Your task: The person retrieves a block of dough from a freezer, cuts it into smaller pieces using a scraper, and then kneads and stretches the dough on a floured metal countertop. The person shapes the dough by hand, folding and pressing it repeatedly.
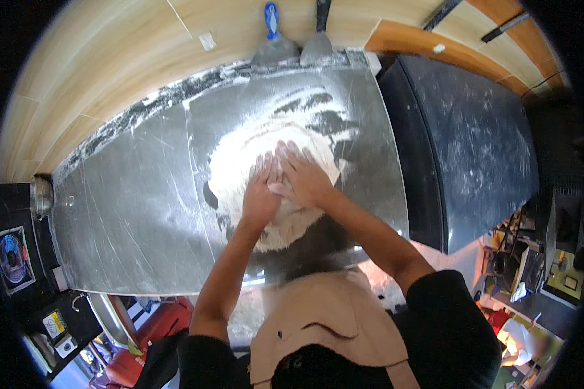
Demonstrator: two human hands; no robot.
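A broad mass of pale flour and what looks like flattened dough [282, 233] lies on the dark metal-looking worktop [141, 204]. My left hand [263, 189] rests palm down near its middle, fingers pointing away from me. Beside it, my right hand [301, 177] presses flat on the same mass, its thumb by the left hand. Both hands are floury and grip nothing. Glare whitens the far part of the mass, so its surface there is hard to make out.
A blue-handled scraper [272, 29] and a dark-handled scraper [319, 39] lean on the back wall. A metal bowl [41, 197] is at the left end. To the right stands a dark, flour-dusted cabinet [477, 141]. Another person [516, 340] is far off at lower right.
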